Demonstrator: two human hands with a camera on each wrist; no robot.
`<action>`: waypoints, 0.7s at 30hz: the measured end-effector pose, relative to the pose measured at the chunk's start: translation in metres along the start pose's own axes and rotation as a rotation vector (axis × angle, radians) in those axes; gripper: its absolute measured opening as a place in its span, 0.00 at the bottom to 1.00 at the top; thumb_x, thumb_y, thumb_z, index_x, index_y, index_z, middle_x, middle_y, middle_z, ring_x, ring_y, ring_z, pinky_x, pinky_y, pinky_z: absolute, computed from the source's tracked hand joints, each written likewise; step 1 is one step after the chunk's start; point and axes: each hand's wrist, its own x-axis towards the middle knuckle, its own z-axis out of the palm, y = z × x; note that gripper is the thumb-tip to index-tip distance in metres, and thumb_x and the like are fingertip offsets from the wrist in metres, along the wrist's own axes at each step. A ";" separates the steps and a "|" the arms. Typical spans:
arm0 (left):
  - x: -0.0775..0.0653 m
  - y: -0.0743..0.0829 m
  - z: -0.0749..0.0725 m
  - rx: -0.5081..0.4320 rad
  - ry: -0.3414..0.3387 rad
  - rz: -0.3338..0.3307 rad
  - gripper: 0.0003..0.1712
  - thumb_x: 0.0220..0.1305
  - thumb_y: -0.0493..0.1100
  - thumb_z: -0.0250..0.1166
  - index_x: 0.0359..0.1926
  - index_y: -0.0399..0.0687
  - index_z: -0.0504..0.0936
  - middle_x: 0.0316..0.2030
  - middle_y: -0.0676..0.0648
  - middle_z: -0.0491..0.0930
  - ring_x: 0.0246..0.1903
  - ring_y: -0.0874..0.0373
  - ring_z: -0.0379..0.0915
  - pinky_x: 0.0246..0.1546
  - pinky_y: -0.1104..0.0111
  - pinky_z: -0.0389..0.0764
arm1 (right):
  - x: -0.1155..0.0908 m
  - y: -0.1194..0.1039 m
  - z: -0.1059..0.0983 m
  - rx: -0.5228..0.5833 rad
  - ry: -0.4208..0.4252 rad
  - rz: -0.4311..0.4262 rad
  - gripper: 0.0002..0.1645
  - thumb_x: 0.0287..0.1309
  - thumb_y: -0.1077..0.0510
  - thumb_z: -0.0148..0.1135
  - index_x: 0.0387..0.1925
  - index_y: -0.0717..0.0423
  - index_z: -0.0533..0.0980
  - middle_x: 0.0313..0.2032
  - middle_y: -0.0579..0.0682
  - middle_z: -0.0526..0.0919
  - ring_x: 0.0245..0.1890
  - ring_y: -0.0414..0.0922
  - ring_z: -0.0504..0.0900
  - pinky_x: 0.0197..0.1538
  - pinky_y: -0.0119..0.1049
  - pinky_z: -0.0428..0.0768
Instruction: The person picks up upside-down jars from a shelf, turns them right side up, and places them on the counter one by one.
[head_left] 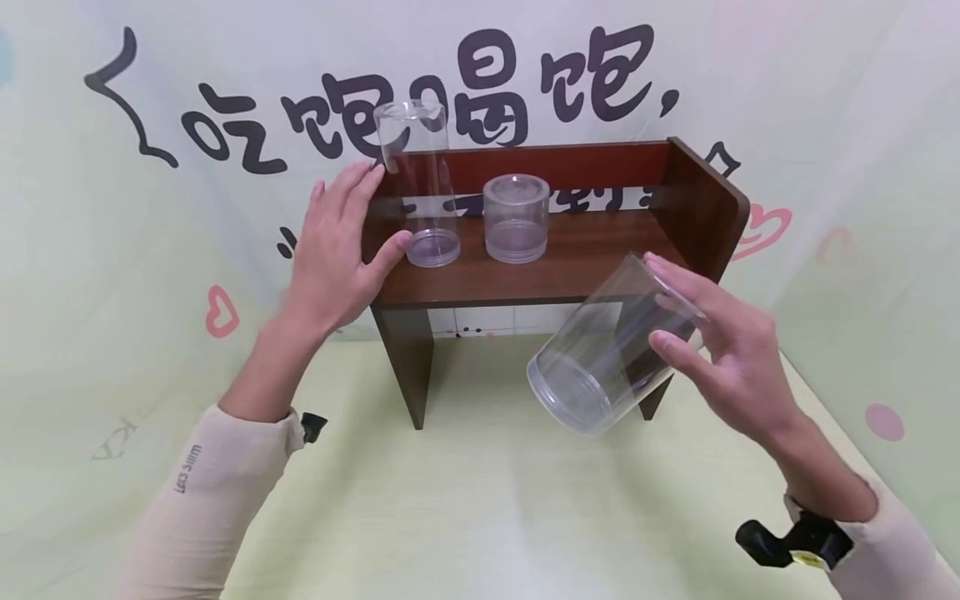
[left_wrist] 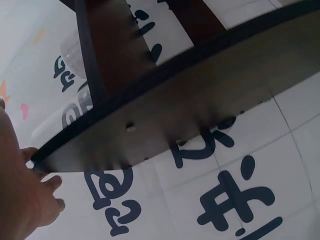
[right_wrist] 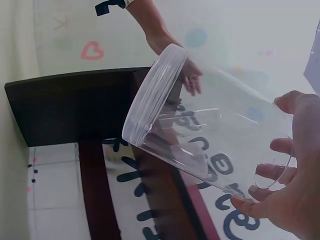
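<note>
Right hand (head_left: 738,367): thumb and fingers are bent round the far-right end of a large clear jar, which is held by them off any surface.
Large jar (head_left: 592,358): it is held tilted in front of the right part of the brown shelf unit (head_left: 600,258), its thick-ringed end pointed near and left.
Left hand (head_left: 333,250): fingers are spread and nearly straight at the left end of the unit, beside a tall clear jar; nothing is seen gripped, and whether the jar or the side panel (left_wrist: 200,85) is touched cannot be told.
Tall jar (head_left: 423,175): it is stood upright at the left of the board.
Short jar (head_left: 517,217): it is stood upright just right of the tall one, apart from it.
Step in hand: the carrying of the large jar by the unit is judged to be under way.
Next move: for a set-down on the board, the jar would need to be righted, lifted over the near edge and kept clear of the short jar.
</note>
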 end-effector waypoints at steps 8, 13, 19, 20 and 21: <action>-0.016 0.029 0.014 -0.168 0.349 0.101 0.47 0.76 0.71 0.50 0.73 0.33 0.72 0.73 0.37 0.70 0.77 0.47 0.61 0.82 0.51 0.50 | -0.012 0.014 0.026 0.111 0.023 0.054 0.41 0.59 0.76 0.63 0.74 0.57 0.72 0.72 0.56 0.77 0.67 0.44 0.81 0.64 0.30 0.80; -0.031 0.048 0.025 -0.335 0.420 0.149 0.46 0.76 0.69 0.52 0.69 0.30 0.74 0.71 0.36 0.73 0.76 0.45 0.64 0.80 0.50 0.57 | -0.017 0.017 0.040 0.151 0.038 0.074 0.40 0.62 0.75 0.62 0.75 0.56 0.72 0.73 0.55 0.75 0.71 0.45 0.77 0.65 0.30 0.79; -0.047 0.059 0.044 -0.419 0.410 0.220 0.46 0.78 0.68 0.52 0.67 0.26 0.74 0.68 0.32 0.75 0.73 0.42 0.67 0.78 0.45 0.62 | -0.021 0.022 0.056 0.201 0.136 0.113 0.35 0.65 0.71 0.60 0.73 0.57 0.74 0.72 0.56 0.77 0.68 0.44 0.80 0.64 0.30 0.80; -0.049 0.061 0.047 -0.423 0.409 0.231 0.46 0.78 0.67 0.52 0.66 0.25 0.75 0.68 0.32 0.76 0.73 0.42 0.68 0.77 0.44 0.62 | -0.022 0.023 0.059 0.223 0.162 0.122 0.34 0.65 0.71 0.60 0.73 0.58 0.74 0.71 0.55 0.77 0.66 0.43 0.81 0.63 0.30 0.80; -0.052 0.062 0.051 -0.428 0.411 0.240 0.45 0.78 0.67 0.52 0.66 0.25 0.75 0.67 0.32 0.76 0.72 0.42 0.69 0.77 0.44 0.62 | -0.022 0.024 0.061 0.253 0.186 0.129 0.34 0.65 0.71 0.59 0.73 0.59 0.74 0.71 0.56 0.78 0.65 0.43 0.83 0.63 0.30 0.80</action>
